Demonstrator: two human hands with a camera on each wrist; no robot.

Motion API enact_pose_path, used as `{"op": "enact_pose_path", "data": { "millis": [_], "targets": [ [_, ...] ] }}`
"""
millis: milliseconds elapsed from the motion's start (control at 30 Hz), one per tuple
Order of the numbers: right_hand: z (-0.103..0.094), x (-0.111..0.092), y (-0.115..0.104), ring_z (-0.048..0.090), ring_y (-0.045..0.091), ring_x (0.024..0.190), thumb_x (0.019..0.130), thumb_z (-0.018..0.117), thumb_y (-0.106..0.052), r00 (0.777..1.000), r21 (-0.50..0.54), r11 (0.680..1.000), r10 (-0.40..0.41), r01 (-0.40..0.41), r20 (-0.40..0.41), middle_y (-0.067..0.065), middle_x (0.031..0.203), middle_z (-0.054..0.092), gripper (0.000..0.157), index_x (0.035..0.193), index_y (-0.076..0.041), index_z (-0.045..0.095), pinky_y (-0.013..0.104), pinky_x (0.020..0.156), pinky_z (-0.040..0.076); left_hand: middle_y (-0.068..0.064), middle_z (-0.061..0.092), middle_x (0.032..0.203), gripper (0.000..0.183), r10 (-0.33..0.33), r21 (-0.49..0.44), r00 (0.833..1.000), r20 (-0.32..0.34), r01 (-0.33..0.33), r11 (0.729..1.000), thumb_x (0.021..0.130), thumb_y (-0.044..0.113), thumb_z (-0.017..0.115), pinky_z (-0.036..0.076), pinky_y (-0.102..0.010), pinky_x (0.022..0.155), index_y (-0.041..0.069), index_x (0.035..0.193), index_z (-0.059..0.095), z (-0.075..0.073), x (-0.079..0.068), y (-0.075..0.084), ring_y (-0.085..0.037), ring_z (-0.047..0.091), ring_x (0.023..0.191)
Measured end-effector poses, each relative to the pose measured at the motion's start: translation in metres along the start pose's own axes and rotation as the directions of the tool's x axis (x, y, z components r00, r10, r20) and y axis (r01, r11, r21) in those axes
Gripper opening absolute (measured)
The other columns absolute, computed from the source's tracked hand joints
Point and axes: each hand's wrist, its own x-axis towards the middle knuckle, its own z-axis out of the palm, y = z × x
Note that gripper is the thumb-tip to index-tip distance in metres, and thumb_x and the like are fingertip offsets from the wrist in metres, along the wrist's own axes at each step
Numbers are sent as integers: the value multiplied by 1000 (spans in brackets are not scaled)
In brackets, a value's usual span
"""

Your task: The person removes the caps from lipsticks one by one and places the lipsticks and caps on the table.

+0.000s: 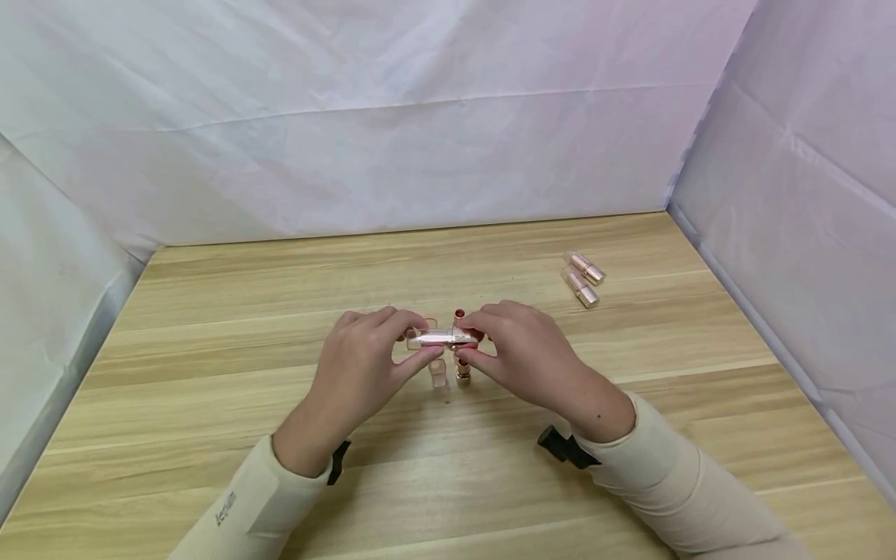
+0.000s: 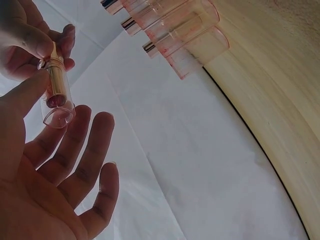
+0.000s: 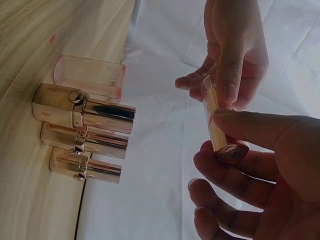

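A rose-gold lipstick point(image 1: 439, 337) is held level between both hands above the table, a clear cap point(image 2: 59, 118) over its bullet end. My left hand point(image 1: 365, 354) pinches the capped end with thumb and forefinger, its other fingers spread. At the base my right hand point(image 1: 523, 354) grips with thumb and fingers. Below the hands, several uncapped lipsticks point(image 3: 56, 105) stand upright in a row, partly hidden from the head view. Beside them is a row of clear caps point(image 3: 90, 77) standing on the table.
Two capped lipsticks lie at the back right; the nearer one point(image 1: 579, 288) is beside the farther one point(image 1: 586, 267). A wooden table point(image 1: 210, 311) spreads under everything. White cloth point(image 1: 392, 171) hangs along its back and sides.
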Motion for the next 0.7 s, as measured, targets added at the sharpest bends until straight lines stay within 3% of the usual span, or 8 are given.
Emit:
{"op": "enact_pose_path", "data": {
  "millis": [200, 367, 700],
  "targets": [
    [1, 0, -1, 59, 7, 76, 84, 82, -23, 1000, -2, 1000, -20, 20, 1, -9, 86, 71, 22, 103, -16, 75, 25, 64, 47, 4, 74, 89, 32, -2, 7, 1000, 22, 2, 1000, 79, 38, 85, 52, -40, 80, 18, 100, 73, 0, 0, 1, -13, 65, 72],
    [2, 0, 0, 58, 6, 75, 84, 81, -21, 999, -1, 999, -44, 44, -8, -11, 85, 69, 20, 102, -17, 74, 25, 64, 47, 3, 75, 95, 32, 41, 10, 999, 31, -41, 999, 81, 34, 84, 51, -39, 80, 18, 106, 73, 0, 0, 2, -15, 71, 83],
    [2, 0, 1, 62, 11, 78, 84, 82, -22, 997, -11, 997, -79, 79, 1, -7, 91, 71, 23, 104, -18, 73, 27, 67, 49, 5, 74, 92, 29, 120, -1, 992, 40, -120, 993, 80, 30, 86, 49, -35, 79, 20, 104, 73, 1, 0, 2, -13, 70, 80]
  ]
}}
